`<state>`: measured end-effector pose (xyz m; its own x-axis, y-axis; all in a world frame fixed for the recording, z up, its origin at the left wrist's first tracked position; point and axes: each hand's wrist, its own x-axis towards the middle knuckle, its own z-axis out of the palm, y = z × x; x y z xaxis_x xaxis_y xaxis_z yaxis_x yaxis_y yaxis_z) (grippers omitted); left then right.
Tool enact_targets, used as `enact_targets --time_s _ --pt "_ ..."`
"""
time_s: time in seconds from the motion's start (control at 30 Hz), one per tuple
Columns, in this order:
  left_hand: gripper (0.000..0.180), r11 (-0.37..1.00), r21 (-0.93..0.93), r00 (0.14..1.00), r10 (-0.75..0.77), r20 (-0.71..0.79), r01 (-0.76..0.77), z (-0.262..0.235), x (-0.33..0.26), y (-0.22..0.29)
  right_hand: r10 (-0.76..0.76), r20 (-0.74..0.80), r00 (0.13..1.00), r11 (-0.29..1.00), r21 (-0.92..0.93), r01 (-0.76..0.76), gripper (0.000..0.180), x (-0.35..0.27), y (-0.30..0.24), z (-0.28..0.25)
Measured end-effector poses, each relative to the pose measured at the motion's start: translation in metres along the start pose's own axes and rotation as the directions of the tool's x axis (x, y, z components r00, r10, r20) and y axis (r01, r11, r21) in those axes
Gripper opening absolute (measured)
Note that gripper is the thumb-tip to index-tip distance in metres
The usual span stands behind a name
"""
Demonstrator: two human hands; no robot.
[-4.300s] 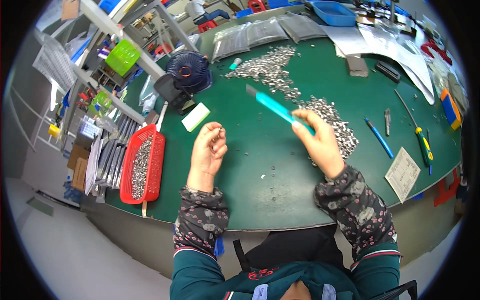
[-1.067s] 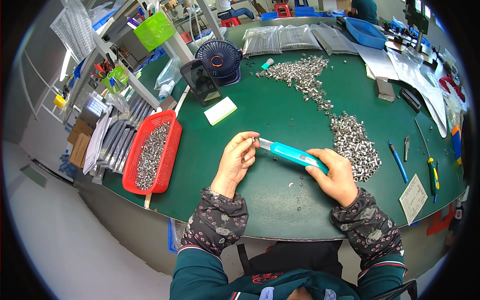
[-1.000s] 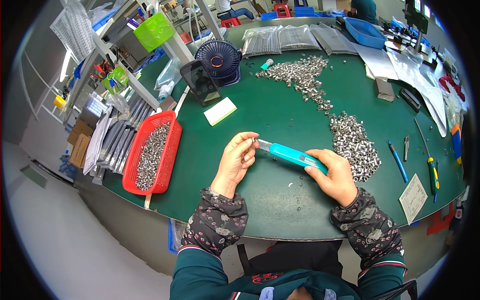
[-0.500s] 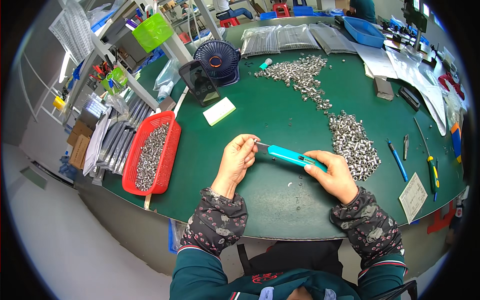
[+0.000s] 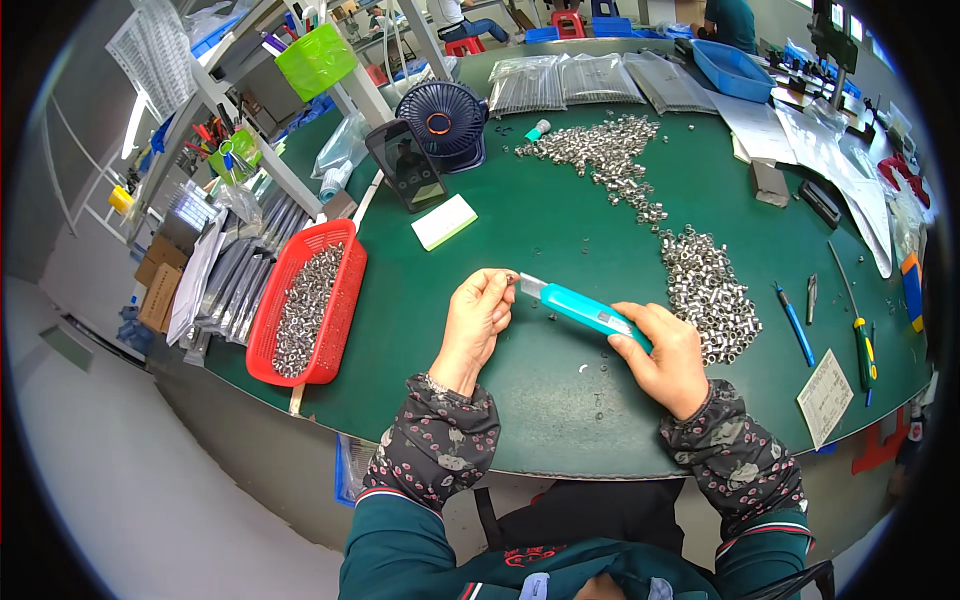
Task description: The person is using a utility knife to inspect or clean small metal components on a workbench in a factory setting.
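My right hand [image 5: 668, 355] is wrapped round the handle of a turquoise utility knife [image 5: 580, 306], its blade out and pointing left. My left hand [image 5: 474, 322] pinches a tiny metal piece [image 5: 511, 279] between thumb and fingertips, mostly hidden by them. The blade's tip is right beside that piece; I cannot tell whether they touch. Just right of my right hand lies a pile of small silver metal rings [image 5: 705, 295]. A second pile of such rings [image 5: 600, 150] spreads farther back. Small dark scraps are scattered on the green table [image 5: 540, 430] near my hands.
On the left a red basket [image 5: 347, 310] holds many metal pieces. Behind it stand a phone [image 5: 405, 165] and a dark fan [image 5: 440, 125], near a pad of paper [image 5: 444, 222]. A blue pen [image 5: 795, 325], a screwdriver [image 5: 862, 345] and a paper label [image 5: 825, 398] lie at right.
The knife has tilted more steeply and turned, so its blade catches more light. My left hand keeps its pinch in nearly the same place. The whole view has shifted slightly.
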<state>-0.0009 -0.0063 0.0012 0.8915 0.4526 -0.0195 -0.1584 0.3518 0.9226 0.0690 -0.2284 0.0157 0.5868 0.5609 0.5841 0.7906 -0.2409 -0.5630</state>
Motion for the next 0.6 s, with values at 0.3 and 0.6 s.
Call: enact_targets --time_s 0.3,0.6 --pt "0.014 0.980 0.192 0.997 0.049 0.052 -0.058 -0.007 -0.002 0.002 0.048 0.076 0.996 0.998 0.031 -0.050 0.024 0.002 -0.005 0.000" --pt "0.013 1.000 0.000 1.000 0.028 0.010 -0.028 -0.001 0.002 0.000 0.212 0.205 0.956 0.933 0.248 -0.260 0.027 -0.001 0.007 0.005"
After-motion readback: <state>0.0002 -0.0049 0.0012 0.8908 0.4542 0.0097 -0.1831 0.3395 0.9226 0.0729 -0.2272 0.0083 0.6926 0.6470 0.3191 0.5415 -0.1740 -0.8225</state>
